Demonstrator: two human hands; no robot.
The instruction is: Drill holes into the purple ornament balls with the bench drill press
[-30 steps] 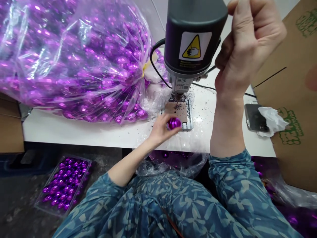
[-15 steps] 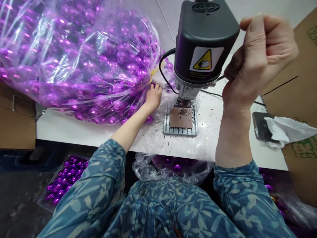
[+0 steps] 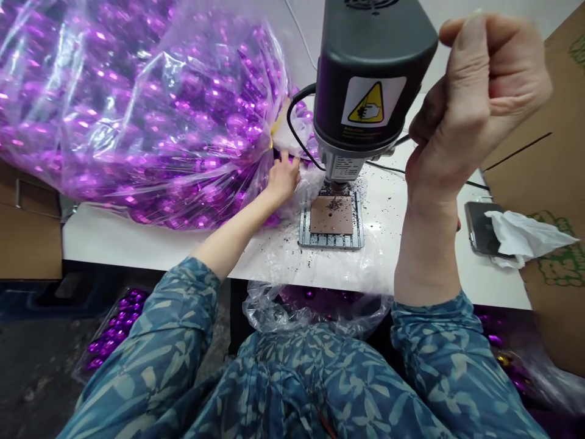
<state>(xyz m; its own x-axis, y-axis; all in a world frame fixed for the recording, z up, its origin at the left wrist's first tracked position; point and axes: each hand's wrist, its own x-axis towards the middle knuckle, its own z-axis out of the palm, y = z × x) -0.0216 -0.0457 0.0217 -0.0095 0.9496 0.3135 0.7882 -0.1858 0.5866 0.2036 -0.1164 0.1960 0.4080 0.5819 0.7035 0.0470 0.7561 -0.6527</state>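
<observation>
My left hand [image 3: 284, 175] reaches to the mouth of a large clear bag of shiny purple balls [image 3: 183, 134]; its fingers are bent and partly apart, with the tips at the plastic. A black drill press [image 3: 372, 79] with a yellow warning label stands in front of me. Beside it on the right, my right hand [image 3: 484, 91] is raised with curled fingers, closed on something I cannot make out. Under the drill, a brown plate [image 3: 331, 215] with a small hole lies on the grooved metal base [image 3: 331, 241], sprinkled with dark shavings.
A phone [image 3: 483, 228] and a crumpled white tissue [image 3: 525, 238] lie at the table's right. Cardboard boxes [image 3: 548, 183] stand on both sides. An open clear bag [image 3: 269, 311] hangs at the front edge. Purple balls fill a container [image 3: 116, 329] at lower left.
The view has shifted slightly, so the drill press appears a little higher and further left. My left hand stays at the bag's mouth and my right hand stays raised and curled.
</observation>
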